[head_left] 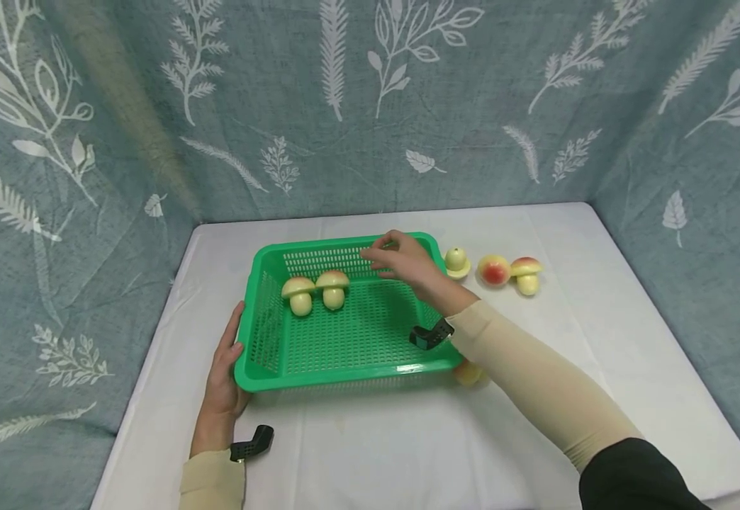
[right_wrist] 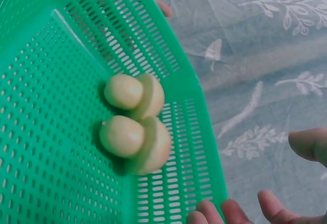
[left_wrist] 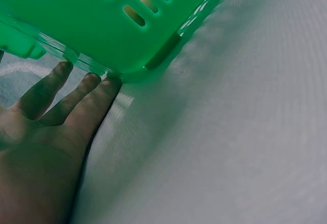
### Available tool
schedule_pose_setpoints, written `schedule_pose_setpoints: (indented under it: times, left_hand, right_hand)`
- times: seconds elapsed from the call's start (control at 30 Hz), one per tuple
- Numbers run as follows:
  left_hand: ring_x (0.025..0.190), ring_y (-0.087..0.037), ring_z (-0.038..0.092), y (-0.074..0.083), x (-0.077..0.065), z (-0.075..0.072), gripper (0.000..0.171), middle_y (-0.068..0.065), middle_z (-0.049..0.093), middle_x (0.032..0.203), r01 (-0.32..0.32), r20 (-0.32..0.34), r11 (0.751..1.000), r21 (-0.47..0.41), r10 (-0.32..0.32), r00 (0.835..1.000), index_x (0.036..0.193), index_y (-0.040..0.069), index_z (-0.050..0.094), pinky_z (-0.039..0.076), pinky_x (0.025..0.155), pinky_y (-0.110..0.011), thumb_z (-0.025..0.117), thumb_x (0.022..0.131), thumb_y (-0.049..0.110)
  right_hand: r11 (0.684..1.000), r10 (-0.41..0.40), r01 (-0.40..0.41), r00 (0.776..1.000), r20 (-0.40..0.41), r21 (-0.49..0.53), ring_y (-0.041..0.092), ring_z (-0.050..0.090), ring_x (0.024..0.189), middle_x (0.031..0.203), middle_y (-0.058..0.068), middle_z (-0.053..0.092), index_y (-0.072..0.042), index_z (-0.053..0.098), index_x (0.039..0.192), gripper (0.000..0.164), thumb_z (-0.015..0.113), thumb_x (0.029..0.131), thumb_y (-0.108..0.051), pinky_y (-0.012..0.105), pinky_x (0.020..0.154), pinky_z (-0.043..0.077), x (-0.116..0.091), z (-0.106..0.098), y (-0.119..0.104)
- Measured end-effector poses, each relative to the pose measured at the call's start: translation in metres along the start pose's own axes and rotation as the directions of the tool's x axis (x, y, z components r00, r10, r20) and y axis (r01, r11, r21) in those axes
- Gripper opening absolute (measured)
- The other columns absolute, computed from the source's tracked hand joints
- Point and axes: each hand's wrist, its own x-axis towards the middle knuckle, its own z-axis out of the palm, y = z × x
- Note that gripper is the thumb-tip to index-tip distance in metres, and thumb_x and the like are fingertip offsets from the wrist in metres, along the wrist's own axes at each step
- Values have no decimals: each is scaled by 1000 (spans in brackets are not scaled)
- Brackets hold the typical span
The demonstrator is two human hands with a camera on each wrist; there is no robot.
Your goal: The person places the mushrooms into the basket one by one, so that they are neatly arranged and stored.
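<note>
A green plastic basket (head_left: 344, 379) sits on the white-clothed table. My left hand (head_left: 222, 379) touches its left side; in the left wrist view the fairly straight fingers (left_wrist: 87, 99) reach the lower edge of the wall. Two toy mushrooms, one left (head_left: 299, 295) and one right (head_left: 332, 288), lie side by side inside, towards the back left. Over the back right of the basket hovers my right hand (head_left: 408, 261), its fingers loosely bent and holding nothing. In the right wrist view, thumb and fingers are spread apart near the rim, away from the pair of mushrooms (right_wrist: 149, 145).
Right of the basket stand an upturned mushroom (head_left: 456, 263), a mushroom with its red cap (head_left: 494, 270) facing me, and an upright mushroom (head_left: 527, 275). A yellowish object (head_left: 468, 373) is partly hidden beneath my right forearm. Patterned cloth (head_left: 357, 163) hangs behind the table.
</note>
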Motion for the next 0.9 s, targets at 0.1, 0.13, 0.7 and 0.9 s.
schedule_pose_setpoints:
  times: [0.1,0.13,0.7,0.9]
  left_hand:
    - [138,-14,56,-1,0,0,69,3,39,170,1,3,1000,-9,-1,1000,175,26,25,54,102,-25,38,107,28]
    - [139,-14,55,-1,0,-1,69,3,38,171,2,3,1000,-8,-2,1000,175,26,25,54,103,-25,38,107,28]
    - [144,-16,49,0,3,-2,70,0,33,174,-4,5,1000,-3,4,1000,175,26,24,52,106,-25,39,107,30]
    - [143,-16,51,0,4,-1,70,-1,34,173,0,-3,1000,-1,0,1000,175,26,25,53,105,-25,39,107,31]
  right_hand:
    - [1000,-5,5,1000,-11,19,43,64,127,135,20,63,0,59,128,37,73,105,-24,53,109,53,-2,-4,-1]
    - [999,-8,9,1000,-14,31,44,63,128,134,21,63,1,58,128,36,73,105,-23,54,110,52,-2,-5,-1]
    - [993,-38,40,999,-21,109,50,60,132,137,28,60,4,54,132,35,68,107,-17,55,111,51,-10,-23,-9]
    - [989,-49,51,999,-19,141,52,59,133,139,30,58,5,52,136,41,69,107,-17,56,113,49,-13,-28,-9]
